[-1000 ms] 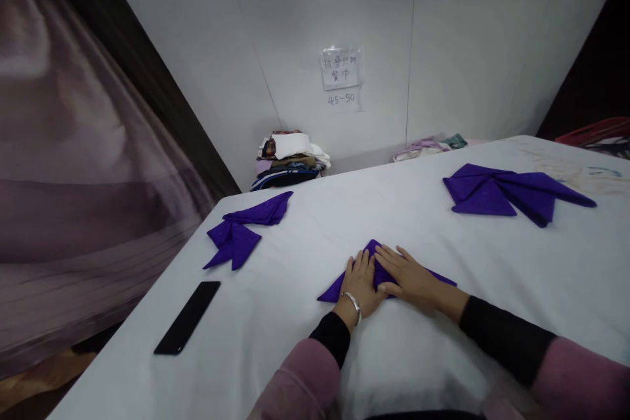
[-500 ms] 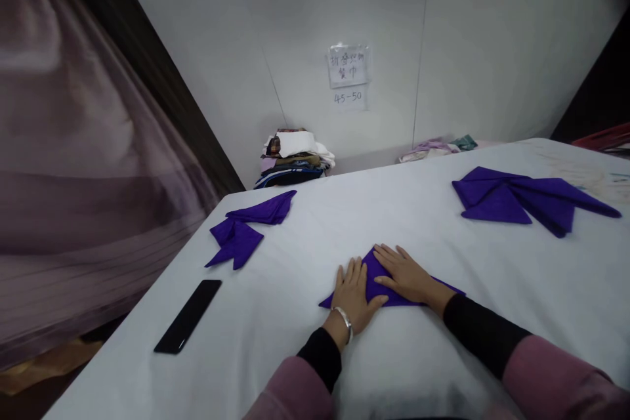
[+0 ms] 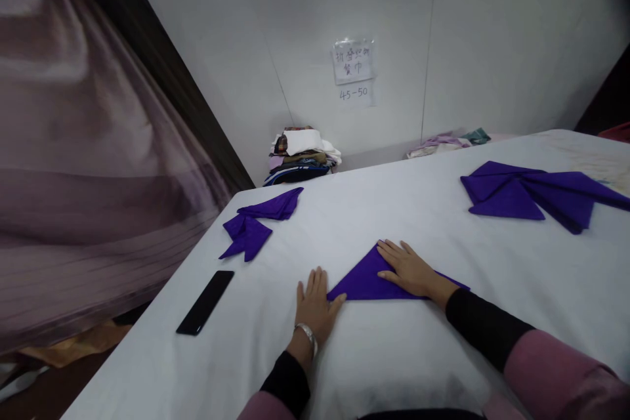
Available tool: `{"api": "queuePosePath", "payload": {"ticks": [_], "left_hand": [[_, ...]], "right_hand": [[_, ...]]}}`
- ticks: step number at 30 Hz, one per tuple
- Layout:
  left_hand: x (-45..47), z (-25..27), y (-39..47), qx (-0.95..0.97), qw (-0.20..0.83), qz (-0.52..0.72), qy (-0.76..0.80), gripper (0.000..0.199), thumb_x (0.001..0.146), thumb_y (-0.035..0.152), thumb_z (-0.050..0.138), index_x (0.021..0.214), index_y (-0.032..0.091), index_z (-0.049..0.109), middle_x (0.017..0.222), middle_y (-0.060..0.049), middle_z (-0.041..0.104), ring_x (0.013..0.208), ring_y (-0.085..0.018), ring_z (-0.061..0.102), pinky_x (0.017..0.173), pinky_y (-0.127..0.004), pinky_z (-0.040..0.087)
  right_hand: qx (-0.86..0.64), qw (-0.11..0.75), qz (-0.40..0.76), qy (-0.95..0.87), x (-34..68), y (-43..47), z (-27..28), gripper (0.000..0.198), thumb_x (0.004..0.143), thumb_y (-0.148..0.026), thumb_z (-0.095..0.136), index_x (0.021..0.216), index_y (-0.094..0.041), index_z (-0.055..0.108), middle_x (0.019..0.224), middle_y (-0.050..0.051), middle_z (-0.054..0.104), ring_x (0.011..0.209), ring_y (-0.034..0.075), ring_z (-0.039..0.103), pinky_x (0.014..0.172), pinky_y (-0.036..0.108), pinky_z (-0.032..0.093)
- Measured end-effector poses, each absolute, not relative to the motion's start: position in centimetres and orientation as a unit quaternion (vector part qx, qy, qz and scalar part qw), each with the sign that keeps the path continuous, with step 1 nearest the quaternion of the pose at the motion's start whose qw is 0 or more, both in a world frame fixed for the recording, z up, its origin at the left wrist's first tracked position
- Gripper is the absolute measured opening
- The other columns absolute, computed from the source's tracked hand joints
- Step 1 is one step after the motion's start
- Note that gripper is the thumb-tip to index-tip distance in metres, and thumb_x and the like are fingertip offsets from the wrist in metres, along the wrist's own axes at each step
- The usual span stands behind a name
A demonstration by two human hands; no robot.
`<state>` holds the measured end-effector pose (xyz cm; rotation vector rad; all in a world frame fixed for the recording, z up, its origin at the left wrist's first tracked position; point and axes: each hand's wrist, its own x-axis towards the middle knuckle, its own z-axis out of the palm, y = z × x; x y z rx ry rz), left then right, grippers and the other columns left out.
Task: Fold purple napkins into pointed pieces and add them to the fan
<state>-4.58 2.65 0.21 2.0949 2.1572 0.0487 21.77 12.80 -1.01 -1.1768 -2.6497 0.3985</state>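
A purple napkin (image 3: pixel 363 279), folded into a triangle, lies on the white-covered table in front of me. My right hand (image 3: pixel 406 268) rests flat over its right half, fingers stretched toward the top corner and covering part of the cloth. At the napkin's left corner is my left hand (image 3: pixel 316 305), palm down with fingers spread. Its thumb reaches the corner, while the other fingers lie on the white cloth. A bracelet (image 3: pixel 308 337) circles the left wrist.
Folded purple napkins lie at the back left (image 3: pixel 250 230) and back right (image 3: pixel 529 190). A black phone (image 3: pixel 205 303) is on the left side of the table (image 3: pixel 266 348). Against the wall sits a pile of folded cloths (image 3: pixel 301 156). A curtain (image 3: pixel 113 164) hangs at left.
My left hand has slid left across the napkin to its left corner, uncovering the cloth's left half. My right hand stays on the napkin. The whole view has shifted slightly.
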Motion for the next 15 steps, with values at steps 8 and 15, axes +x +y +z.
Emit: {"api": "queuePosePath", "payload": {"ticks": [8,15], "left_hand": [[-5.9,0.0,1.4,0.652,0.097,0.187,0.728,0.025,0.086,0.035,0.045,0.102,0.025,0.061,0.134,-0.004,0.048,0.131,-0.021,0.032,0.108,-0.048,0.020],[-4.9,0.3,1.5,0.630,0.155,0.247,0.720,0.005,0.079,0.023,0.055,0.078,0.023,0.060,0.126,-0.001,0.055,0.128,-0.019,0.036,0.108,-0.046,0.018]], "right_hand": [[-0.401,0.109,0.116,-0.902,21.9,13.0,-1.8,0.072,0.086,-0.065,0.022,0.143,-0.021,0.020,0.147,0.008,0.022,0.135,0.026,0.016,0.108,0.050,0.012],[-0.404,0.105,0.101,-0.903,22.0,13.0,-2.0,0.071,0.086,-0.064,0.022,0.143,-0.021,0.020,0.147,0.007,0.023,0.135,0.025,0.017,0.108,0.050,0.012]]}}
